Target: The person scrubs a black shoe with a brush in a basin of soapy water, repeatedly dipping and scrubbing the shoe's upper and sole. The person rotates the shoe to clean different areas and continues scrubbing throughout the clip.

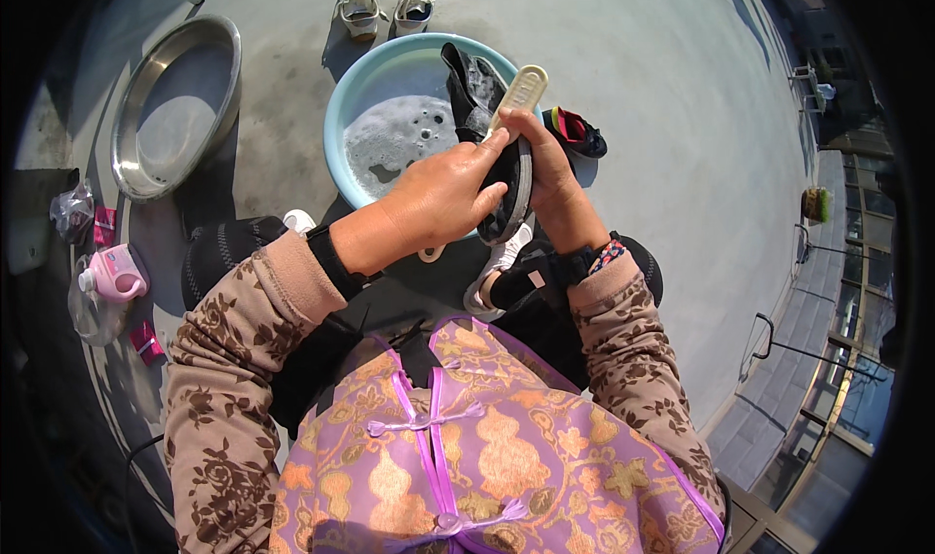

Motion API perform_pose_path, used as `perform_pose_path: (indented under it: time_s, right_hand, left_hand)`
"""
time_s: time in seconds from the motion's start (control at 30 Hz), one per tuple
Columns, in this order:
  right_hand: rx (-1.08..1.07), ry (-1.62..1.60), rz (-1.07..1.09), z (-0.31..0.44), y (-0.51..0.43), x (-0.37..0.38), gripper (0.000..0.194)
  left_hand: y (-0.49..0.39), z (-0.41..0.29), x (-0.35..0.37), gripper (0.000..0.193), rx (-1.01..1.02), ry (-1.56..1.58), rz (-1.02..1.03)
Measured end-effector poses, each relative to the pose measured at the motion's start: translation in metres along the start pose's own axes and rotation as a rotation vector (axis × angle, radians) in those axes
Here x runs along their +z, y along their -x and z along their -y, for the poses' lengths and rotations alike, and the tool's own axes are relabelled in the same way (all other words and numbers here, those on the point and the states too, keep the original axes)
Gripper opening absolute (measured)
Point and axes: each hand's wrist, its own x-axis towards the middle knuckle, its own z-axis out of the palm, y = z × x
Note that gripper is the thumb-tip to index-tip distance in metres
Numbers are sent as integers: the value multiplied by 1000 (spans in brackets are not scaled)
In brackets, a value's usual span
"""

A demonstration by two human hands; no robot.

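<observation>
A wet black shoe [504, 181] with soap suds on it is tilted over the right side of a light blue plastic basin [337, 161]. My right hand [553, 161] is closed round the shoe's sole side, its fingers at the cream handle of a brush [527, 87]. My left hand [445, 192] lies over the shoe's near part, its fingertips at the lower end of that handle. The brush's bristles are hidden, and which hand bears the brush is hard to tell. Foamy water [394, 134] fills part of the basin.
Two white shoes [358, 10] stand beyond the basin. A dark shoe with a red lining [577, 132] lies to its right. A metal basin [232, 79] is at the left, with a pink bottle [120, 273] and pink packets [104, 225] nearer.
</observation>
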Motion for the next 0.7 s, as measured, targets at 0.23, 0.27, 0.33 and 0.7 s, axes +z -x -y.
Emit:
perform_pose_path:
  time_s: [0.23,0.27,0.33,0.7]
  right_hand:
    - [-102,-56,7,8,10,7,41]
    - [-95,-61,9,8,10,9,40]
    - [-67,-83,-20,5,12,12,39]
    - [-25,-112,22,-4,9,10,39]
  left_hand:
    - [-9,1,-14,64,242,-547,-416]
    - [-10,2,-15,62,259,-568,-420]
    - [-10,4,-18,37,382,-520,-493]
    - [-2,3,-24,23,366,-464,-394]
